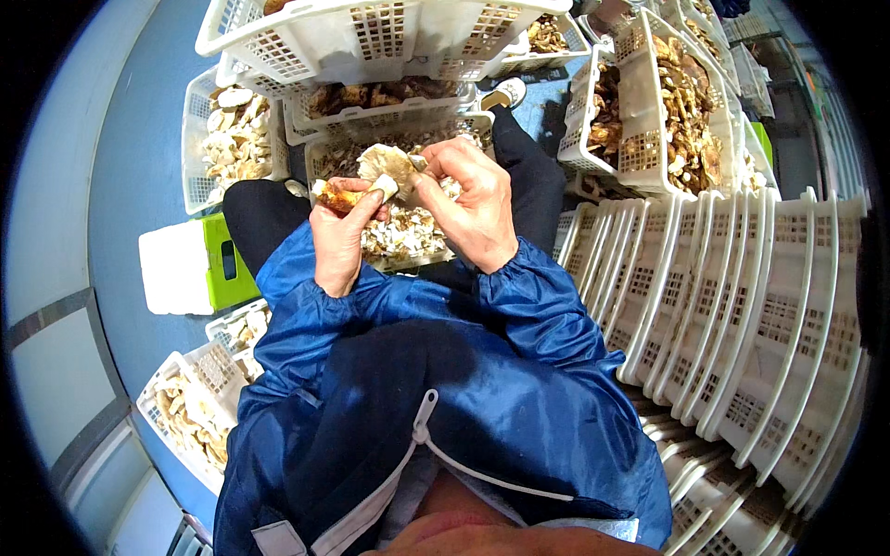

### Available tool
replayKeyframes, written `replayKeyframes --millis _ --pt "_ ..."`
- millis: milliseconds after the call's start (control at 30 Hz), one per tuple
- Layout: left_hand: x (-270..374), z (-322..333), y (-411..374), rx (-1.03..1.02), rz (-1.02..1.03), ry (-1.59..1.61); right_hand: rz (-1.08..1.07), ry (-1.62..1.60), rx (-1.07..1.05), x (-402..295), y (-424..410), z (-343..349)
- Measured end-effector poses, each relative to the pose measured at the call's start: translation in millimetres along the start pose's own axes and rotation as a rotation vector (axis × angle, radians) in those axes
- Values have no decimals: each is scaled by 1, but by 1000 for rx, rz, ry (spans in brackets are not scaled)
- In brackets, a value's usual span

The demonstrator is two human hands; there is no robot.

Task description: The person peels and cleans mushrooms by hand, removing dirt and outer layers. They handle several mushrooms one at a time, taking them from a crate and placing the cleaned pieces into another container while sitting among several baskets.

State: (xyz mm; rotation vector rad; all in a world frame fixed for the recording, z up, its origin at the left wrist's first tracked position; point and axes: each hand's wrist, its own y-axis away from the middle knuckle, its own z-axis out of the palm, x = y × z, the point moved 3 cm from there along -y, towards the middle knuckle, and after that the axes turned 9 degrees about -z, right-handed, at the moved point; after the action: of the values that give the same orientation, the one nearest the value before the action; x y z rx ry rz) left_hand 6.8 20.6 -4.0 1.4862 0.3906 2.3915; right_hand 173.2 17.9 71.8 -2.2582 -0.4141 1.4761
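My left hand point(337, 240) grips a mushroom with a brown-stained part point(336, 197) and a pale stem end point(384, 186) by my thumb. A second mushroom cap point(384, 167), its pale gills showing, is between my hands. At its right edge, the thumb and fingers of my right hand point(480, 198) pinch it. Below both hands stands a white plastic crate point(396, 264) between my knees. Pale mushroom trimmings point(407, 233) lie in its near part, darker bits further back. My fingers hide whether a blade is in my right hand.
Ahead, white perforated crates point(379, 42) are stacked high. A crate of pale mushrooms point(240, 139) stands left on the blue floor point(132, 174), near a green and white box point(229, 264). Brown mushrooms point(685, 118) fill crates at right. Nested crates point(695, 278) line my right side.
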Motion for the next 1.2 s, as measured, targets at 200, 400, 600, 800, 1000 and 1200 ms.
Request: replayKeyframes --millis 200,400,600,800,1000,1200 --pt "-6 -7 -1 -104 -97 110 86 -164 104 19 2 1" --pt "-12 -11 -4 -180 -193 201 207 -256 97 33 4 -10" --pt "-4 -4 -2 -58 -24 7 6 40 -64 -1 -2 -2" --pt "-6 -13 -4 -201 -171 156 247 -316 2 22 2 -5" --pt "-11 -16 -4 -372 -130 403 456 -161 26 82 14 -27" --pt "-35 -50 -20 -433 -216 419 217 -255 -54 32 11 -15"
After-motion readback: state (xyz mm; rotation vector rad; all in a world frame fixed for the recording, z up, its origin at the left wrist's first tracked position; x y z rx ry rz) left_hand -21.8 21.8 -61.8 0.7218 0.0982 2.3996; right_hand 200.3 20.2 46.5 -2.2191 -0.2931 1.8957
